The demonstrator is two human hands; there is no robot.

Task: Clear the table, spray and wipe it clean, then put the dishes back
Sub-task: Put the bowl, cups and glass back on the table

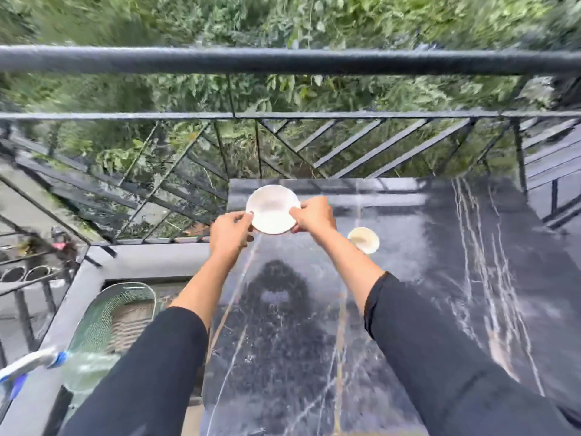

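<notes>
Both hands' fingers (pixel 243 218) pinching saucer (pixel 272 209)

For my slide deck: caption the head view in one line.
Both hands, left hand and right hand, hold a white plate over the dark marble table, beside a white cup.

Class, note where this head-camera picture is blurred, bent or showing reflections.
Head view: foliage at the edges streaks with motion blur; the railing bows from wide-angle distortion; the glossy dark table mirrors a dark silhouette; the white plate looks soft, slightly overexposed.
</notes>
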